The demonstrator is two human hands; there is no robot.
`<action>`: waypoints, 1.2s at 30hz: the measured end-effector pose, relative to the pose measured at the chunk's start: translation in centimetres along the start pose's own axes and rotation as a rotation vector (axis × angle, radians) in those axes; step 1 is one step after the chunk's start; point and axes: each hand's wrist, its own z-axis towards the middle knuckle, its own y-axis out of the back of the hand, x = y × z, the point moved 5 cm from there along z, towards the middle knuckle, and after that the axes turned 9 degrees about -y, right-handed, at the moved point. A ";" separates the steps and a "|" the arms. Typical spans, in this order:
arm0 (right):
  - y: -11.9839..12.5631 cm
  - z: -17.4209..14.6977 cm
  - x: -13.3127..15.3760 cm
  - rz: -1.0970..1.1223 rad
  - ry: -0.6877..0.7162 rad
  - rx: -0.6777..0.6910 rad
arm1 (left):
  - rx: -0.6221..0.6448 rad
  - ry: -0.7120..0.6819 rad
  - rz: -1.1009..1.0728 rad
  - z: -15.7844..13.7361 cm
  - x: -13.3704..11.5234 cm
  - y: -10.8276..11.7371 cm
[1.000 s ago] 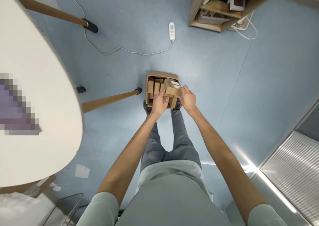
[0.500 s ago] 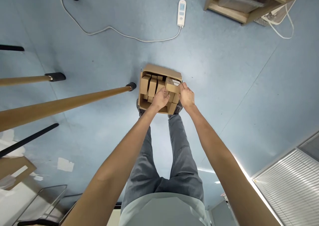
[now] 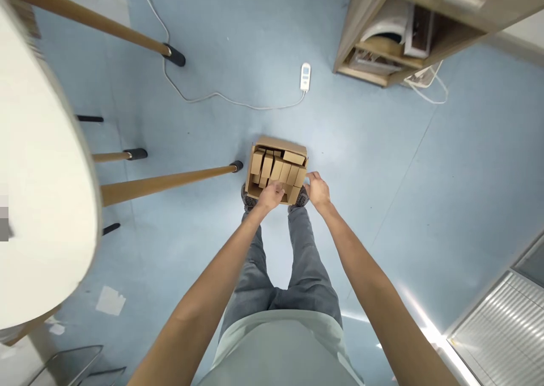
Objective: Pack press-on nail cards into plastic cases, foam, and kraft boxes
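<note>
A small open cardboard carton (image 3: 283,144) sits on the floor between my feet, tilted slightly in view. Several slim brown cardboard boxes (image 3: 275,168) stand packed inside it, and one box (image 3: 294,157) lies flat at the back right. My left hand (image 3: 271,195) hovers over the carton's near side, fingers loosely curled and apart, with nothing visible in them. Just outside the right wall is my right hand (image 3: 318,190), its thumb and fingers apart and holding nothing; whether a fingertip touches the wall I cannot tell.
A white table (image 3: 46,176) with wooden legs (image 3: 170,185) stands at left, one leg close to the carton. Ahead on the floor lies a white remote (image 3: 305,77) on a cable (image 3: 212,96). A wooden shelf unit (image 3: 361,34) is at upper right.
Both hands have let go of the small box, which now lies in the carton's back right. They have drawn back toward me. The view has shifted, bringing the table top into sight.
</note>
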 end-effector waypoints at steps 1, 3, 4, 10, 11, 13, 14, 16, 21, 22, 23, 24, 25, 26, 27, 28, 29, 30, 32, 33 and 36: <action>0.9 -1.5 0.5 0.001 -0.001 0.002 | 0.007 0.006 0.016 -1.2 -1.0 0.4; 2.6 -4.6 1.8 -0.004 0.029 0.009 | 0.017 0.015 0.017 -3.6 -3.2 1.2; 3.4 -6.2 2.4 -0.011 0.051 0.008 | 0.019 0.016 0.003 -4.8 -4.4 1.7; 8.0 -15.2 6.4 0.031 0.209 -0.078 | -0.045 -0.160 -0.169 -12.9 -12.4 6.4; 8.5 -16.6 7.0 0.051 0.235 -0.093 | -0.048 -0.191 -0.176 -14.4 -13.5 7.4; 9.3 -19.1 8.4 0.106 0.291 -0.125 | -0.063 -0.232 -0.175 -17.5 -15.1 9.3; 9.6 -20.4 9.3 0.138 0.321 -0.142 | -0.079 -0.245 -0.178 -19.1 -15.8 10.3; 10.2 -23.1 11.2 0.215 0.372 -0.183 | -0.101 -0.270 -0.204 -22.2 -16.7 12.2; 11.2 -30.9 17.7 0.420 0.483 -0.311 | -0.117 -0.380 -0.306 -30.2 -17.3 16.8; 11.2 -32.6 19.2 0.453 0.504 -0.332 | -0.122 -0.400 -0.319 -31.8 -17.1 17.8; 11.0 -34.4 20.7 0.480 0.524 -0.348 | -0.130 -0.416 -0.332 -33.3 -16.7 18.9; 10.8 -36.1 22.2 0.500 0.542 -0.360 | -0.137 -0.428 -0.344 -34.8 -16.1 20.0; 10.3 -37.7 23.7 0.511 0.559 -0.368 | -0.145 -0.438 -0.356 -36.3 -15.4 21.2; 9.8 -39.2 25.1 0.518 0.574 -0.373 | -0.153 -0.447 -0.370 -37.6 -14.5 22.4; 9.1 -40.7 26.6 0.523 0.587 -0.379 | -0.159 -0.453 -0.385 -39.0 -13.6 23.7; 8.3 -42.0 28.0 0.528 0.599 -0.384 | -0.165 -0.458 -0.400 -40.2 -12.6 25.1; 7.3 -43.2 29.4 0.532 0.612 -0.386 | -0.175 -0.459 -0.416 -41.5 -11.6 26.5; 6.3 -44.2 30.7 0.531 0.626 -0.386 | -0.187 -0.459 -0.434 -42.6 -10.6 28.0; 4.2 -46.1 33.5 0.509 0.673 -0.373 | -0.236 -0.466 -0.476 -45.0 -8.8 31.4; 3.1 -46.9 35.0 0.486 0.703 -0.363 | -0.272 -0.475 -0.497 -46.1 -8.1 33.2; 0.3 -48.9 39.4 0.417 0.809 -0.324 | -0.402 -0.522 -0.558 -49.6 -6.2 38.6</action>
